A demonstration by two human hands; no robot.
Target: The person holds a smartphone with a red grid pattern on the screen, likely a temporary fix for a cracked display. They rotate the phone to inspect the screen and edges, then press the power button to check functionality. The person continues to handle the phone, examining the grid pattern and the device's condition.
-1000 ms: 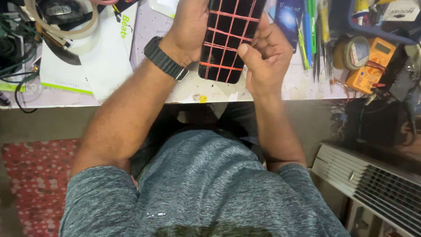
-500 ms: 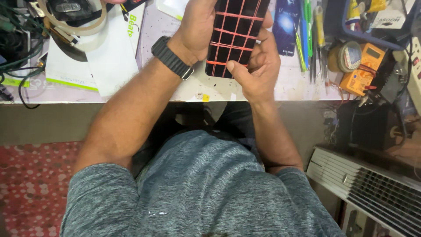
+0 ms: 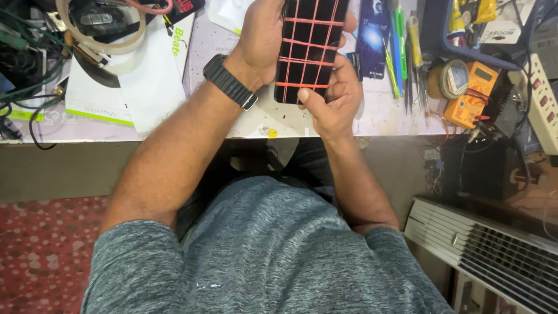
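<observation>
Top centre of the frame — left hand [image 3: 263, 40] and right hand [image 3: 331, 99] both grip a black phone [image 3: 311, 49] wrapped in red rubber bands [image 3: 302, 61] — right thumb pressed on its lower edge.

The person wears a heathered grey short-sleeved T-shirt [image 3: 261, 256], its sleeves ending above the elbows and leaving both forearms bare. A black wristwatch [image 3: 229, 81] with a wide ribbed band and a silvery clasp edge circles the left wrist. The right wrist is bare.

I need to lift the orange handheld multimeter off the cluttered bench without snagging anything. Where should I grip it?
Grip the orange handheld multimeter across its two long sides, coming from above; it seems to lie flat, face up, with a round tape roll close beside it and wires at its lower end.
</observation>
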